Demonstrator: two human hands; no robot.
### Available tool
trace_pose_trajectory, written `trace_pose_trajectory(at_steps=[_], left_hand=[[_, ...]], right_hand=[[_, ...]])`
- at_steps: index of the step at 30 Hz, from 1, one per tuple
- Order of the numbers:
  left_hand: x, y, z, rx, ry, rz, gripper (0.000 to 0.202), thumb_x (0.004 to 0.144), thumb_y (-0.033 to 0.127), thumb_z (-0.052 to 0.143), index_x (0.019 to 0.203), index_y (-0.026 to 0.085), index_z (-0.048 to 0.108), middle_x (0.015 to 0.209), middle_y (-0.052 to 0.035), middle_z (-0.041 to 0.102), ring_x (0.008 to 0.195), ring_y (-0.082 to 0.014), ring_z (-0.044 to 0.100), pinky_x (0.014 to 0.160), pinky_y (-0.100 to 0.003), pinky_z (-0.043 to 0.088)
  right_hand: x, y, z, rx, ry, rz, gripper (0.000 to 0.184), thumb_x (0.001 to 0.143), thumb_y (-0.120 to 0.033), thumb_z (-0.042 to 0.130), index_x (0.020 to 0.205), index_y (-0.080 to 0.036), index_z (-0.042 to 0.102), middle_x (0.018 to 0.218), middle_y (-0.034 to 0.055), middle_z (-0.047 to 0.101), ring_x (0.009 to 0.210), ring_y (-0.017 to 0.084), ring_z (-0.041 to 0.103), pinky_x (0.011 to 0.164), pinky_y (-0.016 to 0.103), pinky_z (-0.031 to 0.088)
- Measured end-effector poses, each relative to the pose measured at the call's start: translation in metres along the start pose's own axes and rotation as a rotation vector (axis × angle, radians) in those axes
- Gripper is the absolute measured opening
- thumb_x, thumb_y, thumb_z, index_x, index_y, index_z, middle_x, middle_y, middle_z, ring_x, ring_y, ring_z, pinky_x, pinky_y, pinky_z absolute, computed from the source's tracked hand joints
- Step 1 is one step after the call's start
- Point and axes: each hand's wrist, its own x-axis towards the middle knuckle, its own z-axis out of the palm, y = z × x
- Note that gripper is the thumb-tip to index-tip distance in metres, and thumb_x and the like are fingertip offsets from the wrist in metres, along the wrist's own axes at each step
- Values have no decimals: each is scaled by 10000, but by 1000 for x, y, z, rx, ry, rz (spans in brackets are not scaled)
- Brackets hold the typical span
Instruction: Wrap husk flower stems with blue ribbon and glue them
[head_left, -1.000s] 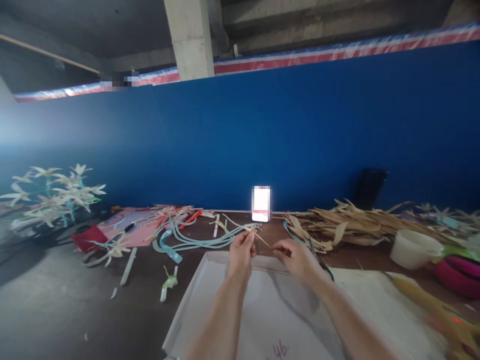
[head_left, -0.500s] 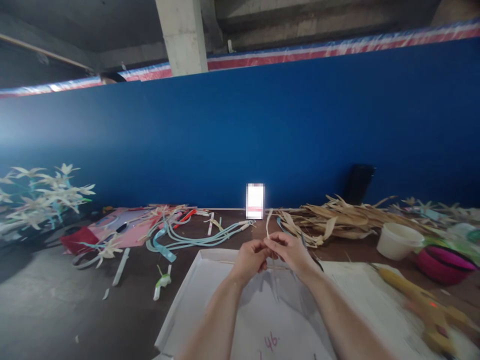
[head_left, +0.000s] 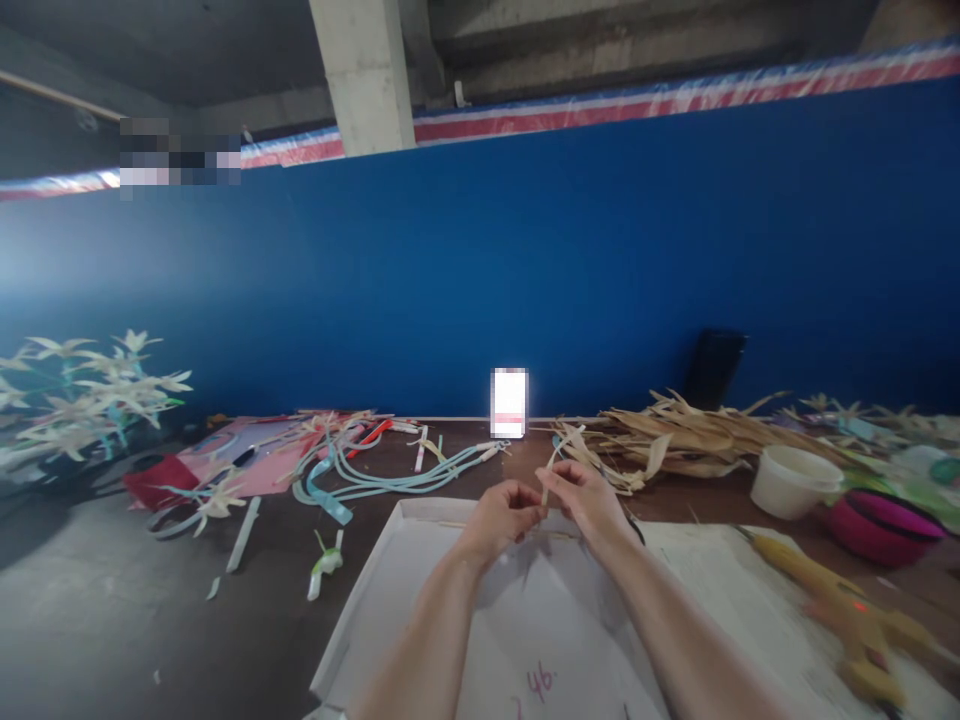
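Observation:
Over the shallow white box lid (head_left: 427, 570), a narrow pale strip (head_left: 553, 452), like dried husk, is pinched between my two hands. My left hand (head_left: 499, 522) has its fingertips closed at the strip's lower part. Just above and to the right, my right hand (head_left: 585, 498) pinches it between thumb and fingers. The strip's upper end sticks up past my right fingertips. Thin stick-like pieces (head_left: 551, 534) lie in the lid behind my wrists, partly hidden. A bundle of dry tan husk leaves (head_left: 697, 435) lies beyond my right hand.
A yellow glue gun (head_left: 840, 610) rests on paper at right, by a white tub (head_left: 795, 482) and a magenta bowl (head_left: 885, 528). Pale blue cords (head_left: 405, 485) and pink sheets (head_left: 259, 455) lie left. White artificial flowers (head_left: 97, 390) stand far left. A blue partition (head_left: 480, 270) closes the back.
My fingers have moved slightly apart along the strip, the right hand higher and the left a little lower. The strip's top now leans right. A blurred patch shows above the partition at left.

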Motion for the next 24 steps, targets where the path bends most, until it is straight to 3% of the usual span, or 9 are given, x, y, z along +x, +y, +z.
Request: trace_pose_trajectory(at_steps=[10, 16, 24], left_hand=[[5, -8, -1, 59, 62, 3, 260, 665, 404, 606, 679, 148, 562, 578, 16, 521, 418, -56, 384, 397, -195, 299], [7, -9, -3, 31, 134, 2, 268, 667, 404, 601, 649, 139, 565, 468, 43, 440, 390, -56, 367, 408, -197, 287], [5, -5, -1, -61, 150, 3, 287, 662, 408, 610, 672, 122, 588, 480, 34, 451, 404, -49, 362, 411, -189, 286]], right_hand=[[-1, 6, -1, 8, -60, -11, 347, 645, -529, 619, 649, -189, 547, 412, -66, 374, 375, 69, 288, 377, 224, 193], [-5, 2, 3, 15, -156, 1, 334, 655, -461, 631, 830, -177, 606, 549, -30, 534, 417, 61, 320, 390, 206, 196], [-6, -2, 2, 58, -148, 35, 323, 663, -391, 620, 900, -172, 621, 538, -39, 518, 414, 58, 313, 396, 199, 206]])
